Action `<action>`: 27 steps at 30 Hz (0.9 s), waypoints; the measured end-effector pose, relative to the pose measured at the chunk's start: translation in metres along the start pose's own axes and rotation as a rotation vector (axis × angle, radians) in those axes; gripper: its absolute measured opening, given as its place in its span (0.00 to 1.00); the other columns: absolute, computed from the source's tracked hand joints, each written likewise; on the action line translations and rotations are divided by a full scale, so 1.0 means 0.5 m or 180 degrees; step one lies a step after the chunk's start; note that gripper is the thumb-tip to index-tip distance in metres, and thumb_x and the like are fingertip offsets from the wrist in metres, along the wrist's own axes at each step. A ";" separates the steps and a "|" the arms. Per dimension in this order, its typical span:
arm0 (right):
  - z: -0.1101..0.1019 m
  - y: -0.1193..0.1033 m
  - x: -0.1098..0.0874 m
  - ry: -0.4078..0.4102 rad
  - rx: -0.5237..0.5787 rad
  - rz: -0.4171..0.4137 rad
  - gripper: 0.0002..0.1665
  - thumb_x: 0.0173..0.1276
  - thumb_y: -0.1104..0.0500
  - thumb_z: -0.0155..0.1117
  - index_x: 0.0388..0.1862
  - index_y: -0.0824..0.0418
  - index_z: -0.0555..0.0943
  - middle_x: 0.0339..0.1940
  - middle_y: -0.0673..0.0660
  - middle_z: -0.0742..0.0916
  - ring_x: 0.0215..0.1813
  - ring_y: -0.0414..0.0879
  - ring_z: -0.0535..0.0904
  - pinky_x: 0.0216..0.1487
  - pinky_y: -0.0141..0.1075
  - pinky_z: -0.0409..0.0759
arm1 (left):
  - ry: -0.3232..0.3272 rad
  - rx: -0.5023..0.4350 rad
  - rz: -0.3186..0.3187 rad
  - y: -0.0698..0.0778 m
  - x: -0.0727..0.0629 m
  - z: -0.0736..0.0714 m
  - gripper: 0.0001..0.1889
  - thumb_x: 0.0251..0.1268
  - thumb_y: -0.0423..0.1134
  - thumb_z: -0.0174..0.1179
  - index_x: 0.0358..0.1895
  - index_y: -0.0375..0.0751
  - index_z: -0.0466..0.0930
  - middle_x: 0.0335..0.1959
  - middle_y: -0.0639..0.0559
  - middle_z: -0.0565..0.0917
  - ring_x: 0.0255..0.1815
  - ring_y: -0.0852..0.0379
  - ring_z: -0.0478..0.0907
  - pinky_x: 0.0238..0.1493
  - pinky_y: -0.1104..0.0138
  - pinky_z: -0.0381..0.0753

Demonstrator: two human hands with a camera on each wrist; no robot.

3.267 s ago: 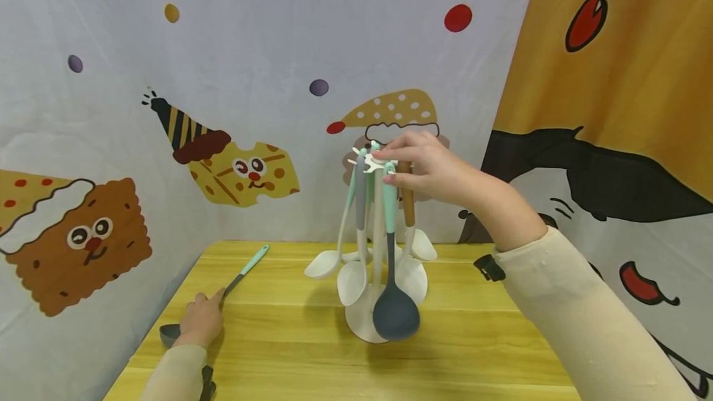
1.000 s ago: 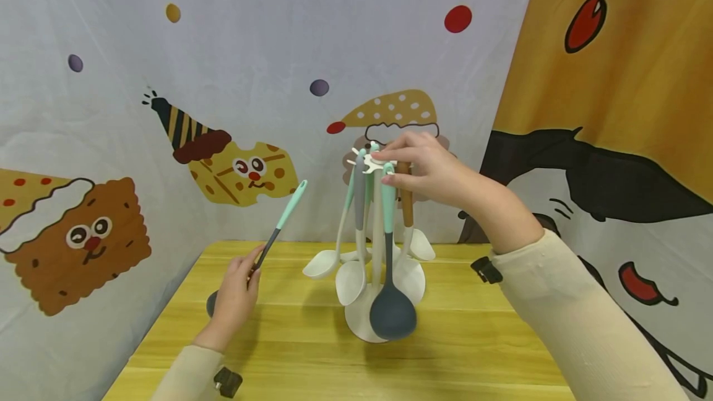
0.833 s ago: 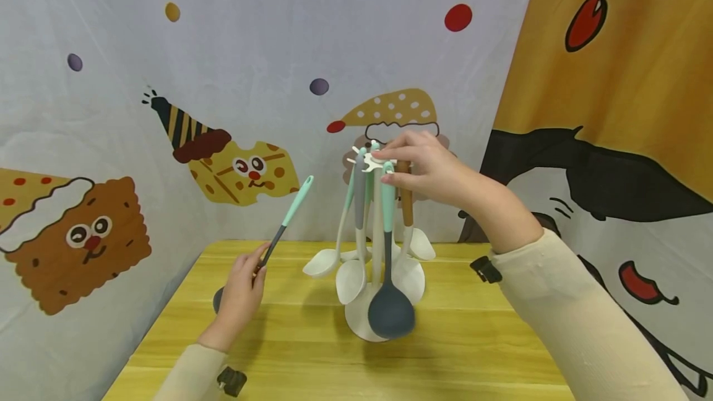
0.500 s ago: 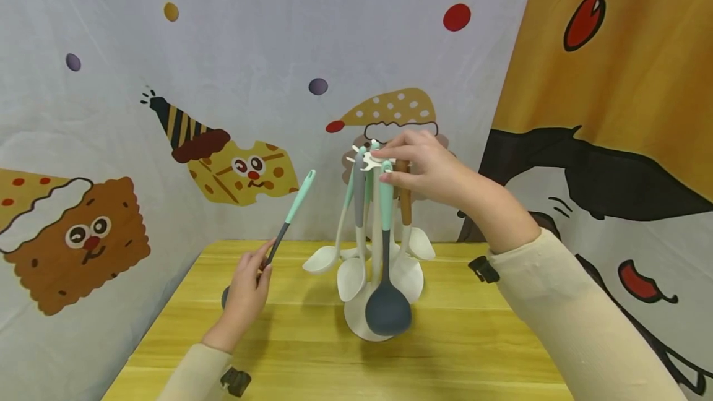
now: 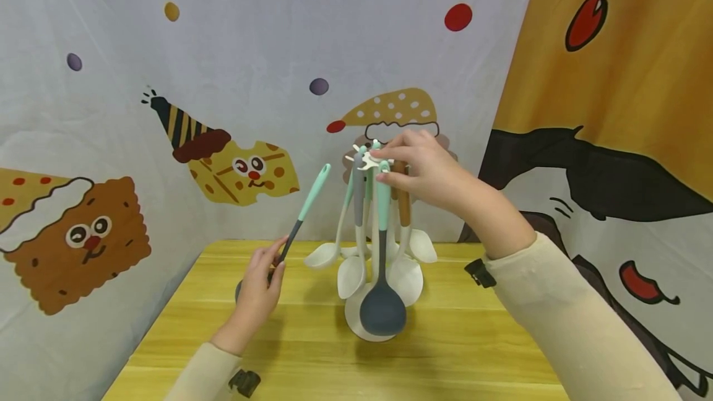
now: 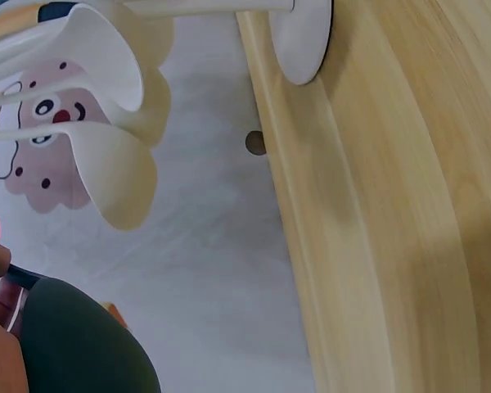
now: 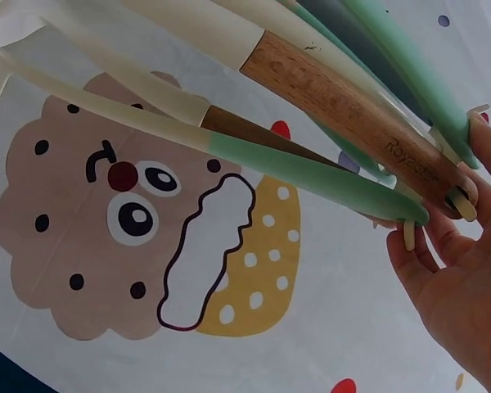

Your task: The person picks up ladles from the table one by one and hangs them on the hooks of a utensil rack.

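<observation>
My left hand point(image 5: 260, 286) grips a ladle point(image 5: 314, 194) by its dark shaft, with the mint handle slanting up to the right. Most of the dark bowl point(image 6: 86, 340) is behind the hand in the head view, but it shows in the left wrist view. A white rotating utensil rack point(image 5: 364, 311) stands upright, hung with several utensils. My right hand point(image 5: 431, 166) holds the rack's top from above, fingertips around the hooks. Nearest me on the rack hangs another dark ladle point(image 5: 382, 309) with a mint handle, beside the right thumb.
White spoons and ladles point(image 5: 350, 277) hang around the rack, some with wooden handles point(image 7: 352, 123) or a grey one. The rack stands on a wooden table point(image 5: 445, 345). Behind it hangs a cloth backdrop point(image 5: 250, 30) with cartoon prints.
The left hand has lifted its ladle off the table and carried it right, closer to the rack. Hanging utensils have shifted slightly, the front dark ladle leftward. The right hand stays at the rack's top.
</observation>
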State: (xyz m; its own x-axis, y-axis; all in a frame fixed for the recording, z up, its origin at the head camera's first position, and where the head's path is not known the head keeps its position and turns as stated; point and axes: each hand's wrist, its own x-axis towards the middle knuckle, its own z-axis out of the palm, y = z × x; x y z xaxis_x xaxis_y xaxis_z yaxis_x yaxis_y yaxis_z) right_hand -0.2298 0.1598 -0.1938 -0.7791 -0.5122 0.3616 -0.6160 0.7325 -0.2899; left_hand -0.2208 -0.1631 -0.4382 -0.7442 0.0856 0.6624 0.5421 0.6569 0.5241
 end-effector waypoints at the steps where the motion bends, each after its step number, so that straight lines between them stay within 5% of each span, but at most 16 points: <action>1: 0.000 -0.001 0.000 0.0007 -0.0021 0.0000 0.27 0.75 0.57 0.69 0.71 0.59 0.81 0.60 0.61 0.81 0.64 0.59 0.69 0.61 0.53 0.73 | 0.0030 0.0005 0.0035 0.003 0.001 0.001 0.28 0.70 0.19 0.60 0.72 0.38 0.75 0.41 0.42 0.77 0.37 0.56 0.76 0.37 0.64 0.85; 27: 0.005 -0.019 -0.005 0.0053 -0.0159 0.0195 0.27 0.75 0.53 0.70 0.70 0.56 0.82 0.58 0.60 0.80 0.64 0.57 0.68 0.59 0.51 0.75 | 0.0276 -0.0415 0.0464 0.076 0.019 0.017 0.29 0.68 0.16 0.60 0.70 0.37 0.76 0.42 0.43 0.78 0.39 0.54 0.78 0.38 0.70 0.85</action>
State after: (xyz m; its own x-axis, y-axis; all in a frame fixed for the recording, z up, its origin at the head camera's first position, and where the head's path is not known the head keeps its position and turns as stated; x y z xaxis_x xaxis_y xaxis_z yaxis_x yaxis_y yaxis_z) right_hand -0.2224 0.1529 -0.1940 -0.8128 -0.4586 0.3592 -0.5604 0.7838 -0.2676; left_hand -0.2105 -0.1308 -0.4164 -0.6208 0.1042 0.7770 0.6916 0.5394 0.4803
